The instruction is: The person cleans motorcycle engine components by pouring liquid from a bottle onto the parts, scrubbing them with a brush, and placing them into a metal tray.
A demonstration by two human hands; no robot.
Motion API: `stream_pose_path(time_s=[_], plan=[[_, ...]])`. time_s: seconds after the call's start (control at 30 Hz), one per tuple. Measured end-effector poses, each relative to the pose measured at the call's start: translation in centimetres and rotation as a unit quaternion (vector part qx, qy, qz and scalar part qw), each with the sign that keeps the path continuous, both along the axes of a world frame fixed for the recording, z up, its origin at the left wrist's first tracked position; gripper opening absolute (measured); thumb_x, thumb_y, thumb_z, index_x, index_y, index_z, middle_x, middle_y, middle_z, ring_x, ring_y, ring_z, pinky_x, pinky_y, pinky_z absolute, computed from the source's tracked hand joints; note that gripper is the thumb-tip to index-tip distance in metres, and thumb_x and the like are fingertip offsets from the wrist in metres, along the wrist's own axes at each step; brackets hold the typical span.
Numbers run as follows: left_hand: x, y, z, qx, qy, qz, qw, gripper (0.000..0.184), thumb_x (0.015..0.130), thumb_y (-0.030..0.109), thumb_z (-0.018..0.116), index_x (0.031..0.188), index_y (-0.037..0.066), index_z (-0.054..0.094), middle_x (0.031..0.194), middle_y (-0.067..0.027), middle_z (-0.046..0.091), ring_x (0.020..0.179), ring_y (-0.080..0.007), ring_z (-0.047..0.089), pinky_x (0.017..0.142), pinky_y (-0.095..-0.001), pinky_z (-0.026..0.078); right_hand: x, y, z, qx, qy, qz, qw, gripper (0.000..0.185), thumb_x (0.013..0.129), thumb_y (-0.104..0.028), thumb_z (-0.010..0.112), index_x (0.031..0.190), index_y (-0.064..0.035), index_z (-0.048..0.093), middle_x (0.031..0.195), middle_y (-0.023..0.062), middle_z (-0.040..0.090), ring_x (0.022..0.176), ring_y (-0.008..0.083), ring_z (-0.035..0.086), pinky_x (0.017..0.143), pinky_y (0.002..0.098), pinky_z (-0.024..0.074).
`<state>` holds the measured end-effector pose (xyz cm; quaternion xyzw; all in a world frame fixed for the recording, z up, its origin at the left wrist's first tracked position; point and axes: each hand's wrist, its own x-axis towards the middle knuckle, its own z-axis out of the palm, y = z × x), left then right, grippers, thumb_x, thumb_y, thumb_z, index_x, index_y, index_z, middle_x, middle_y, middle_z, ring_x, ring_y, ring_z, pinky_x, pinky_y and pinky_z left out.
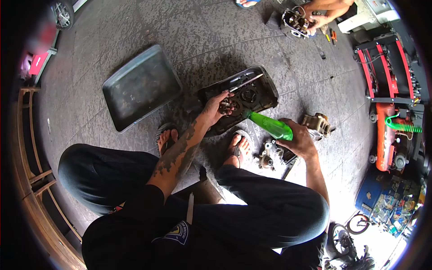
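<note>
Green bottle (271,126) tilted, right hand's (299,139) grip closed round base.

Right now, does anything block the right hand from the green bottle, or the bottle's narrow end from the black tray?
Nothing visible does. The right hand grips the green bottle near its wide end; the narrow end reaches the black tray, with the left hand beside it.

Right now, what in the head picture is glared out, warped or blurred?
Head view: glare washes out the floor at lower right; same view, lens distortion bends the wooden frame at left; same view, upper-left edge smeared, green bottle fairly clear.
</note>
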<state>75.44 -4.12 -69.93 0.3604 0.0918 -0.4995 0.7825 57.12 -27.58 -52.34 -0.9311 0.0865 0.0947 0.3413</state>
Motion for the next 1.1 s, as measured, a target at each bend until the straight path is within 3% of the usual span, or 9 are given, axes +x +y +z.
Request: stream_pose_path(time_s=[0.27, 0.4, 0.53, 0.67, 0.83, 0.9, 0.97, 1.03, 1.1], plan=[[0.0, -0.1, 1.0, 0.015, -0.010, 0.022, 1.000, 0.035, 0.099, 0.034, 0.048, 0.110, 0.005, 0.063, 0.081, -0.0026, 0.060, 0.072, -0.0184, 0.064, 0.062, -0.0306, 0.053, -2.2, 2.0, -7.7, 0.155, -0.106, -0.120, 0.975, 0.069, 0.064, 0.003, 0.079, 0.124, -0.0060, 0.047, 0.121, 0.0111, 0.057, 0.112, 0.0257, 0.057, 0.094, 0.0335, 0.0451], [-0.3, 0.1, 1.4, 0.041, -0.018, 0.044, 0.998, 0.038, 0.098, 0.038, 0.047, 0.107, 0.005, 0.064, 0.077, -0.0030, 0.059, 0.069, -0.0189, 0.063, 0.060, -0.0306, 0.052, -2.3, 2.5, -11.0, 0.236, -0.175, -0.246, 0.924, 0.054, 0.072, 0.003, 0.073, 0.121, -0.0048, 0.051, 0.107, 0.0106, 0.061, 0.102, 0.0184, 0.058, 0.090, 0.0329, 0.0465], [-0.6, 0.6, 1.6, 0.076, -0.008, 0.072, 0.994, 0.047, 0.099, 0.045, 0.042, 0.109, 0.004, 0.063, 0.075, -0.0028, 0.059, 0.070, -0.0192, 0.062, 0.062, -0.0308, 0.052, -0.9, 1.8, -15.4, 0.234, -0.281, -0.374, 0.853, 0.060, 0.075, -0.003, 0.074, 0.127, -0.0040, 0.044, 0.108, 0.0148, 0.062, 0.099, 0.0210, 0.061, 0.091, 0.0343, 0.0474], [-1.0, 0.6, 2.1, 0.098, 0.003, 0.098, 0.990, 0.051, 0.099, 0.049, 0.039, 0.105, 0.005, 0.063, 0.075, -0.0031, 0.059, 0.070, -0.0203, 0.062, 0.061, -0.0316, 0.050, -0.3, 0.6, -19.0, 0.159, -0.245, -0.457, 0.840, 0.071, 0.074, -0.012, 0.079, 0.130, -0.0031, 0.036, 0.116, 0.0201, 0.059, 0.105, 0.0303, 0.061, 0.093, 0.0386, 0.0469], [-1.2, 0.9, 2.1, 0.113, 0.021, 0.124, 0.986, 0.052, 0.098, 0.051, 0.038, 0.106, 0.007, 0.063, 0.078, -0.0027, 0.059, 0.073, -0.0208, 0.062, 0.064, -0.0323, 0.050, -0.4, 2.0, -19.6, 0.086, -0.234, -0.456, 0.854, 0.074, 0.076, -0.007, 0.075, 0.135, -0.0046, 0.030, 0.120, 0.0208, 0.055, 0.111, 0.0283, 0.057, 0.096, 0.0388, 0.0452], [-1.2, 0.9, 2.2, 0.112, 0.020, 0.127, 0.985, 0.052, 0.098, 0.052, 0.037, 0.106, 0.008, 0.063, 0.079, -0.0025, 0.059, 0.075, -0.0211, 0.062, 0.066, -0.0331, 0.050, -0.8, 3.0, -20.5, 0.193, -0.338, -0.494, 0.777, 0.068, 0.079, -0.001, 0.070, 0.134, -0.0037, 0.031, 0.124, 0.0189, 0.054, 0.119, 0.0267, 0.052, 0.098, 0.0370, 0.0437], [-1.1, 1.2, 1.9, 0.106, 0.020, 0.135, 0.985, 0.051, 0.098, 0.052, 0.037, 0.106, 0.009, 0.062, 0.080, -0.0022, 0.059, 0.077, -0.0215, 0.062, 0.068, -0.0341, 0.050, -1.9, 5.5, -18.5, 0.174, -0.250, -0.593, 0.745, 0.046, 0.085, 0.004, 0.058, 0.127, -0.0002, 0.038, 0.114, 0.0131, 0.056, 0.104, 0.0208, 0.056, 0.088, 0.0310, 0.0465], [-1.3, 1.5, 2.0, 0.105, 0.018, 0.142, 0.984, 0.050, 0.098, 0.052, 0.038, 0.107, 0.009, 0.062, 0.080, -0.0021, 0.059, 0.077, -0.0211, 0.062, 0.068, -0.0339, 0.050, -3.4, 8.4, -18.3, 0.320, -0.254, -0.565, 0.717, 0.032, 0.088, -0.001, 0.057, 0.119, -0.0018, 0.047, 0.107, 0.0096, 0.057, 0.093, 0.0174, 0.056, 0.084, 0.0292, 0.0471], [-1.3, 1.3, 2.1, 0.105, 0.018, 0.151, 0.983, 0.049, 0.098, 0.052, 0.039, 0.107, 0.009, 0.062, 0.081, -0.0019, 0.059, 0.077, -0.0206, 0.063, 0.068, -0.0337, 0.050, -1.8, 10.9, -16.0, 0.357, -0.203, -0.472, 0.780, 0.025, 0.090, -0.006, 0.057, 0.115, -0.0024, 0.053, 0.103, 0.0101, 0.060, 0.088, 0.0166, 0.059, 0.081, 0.0288, 0.0483]])
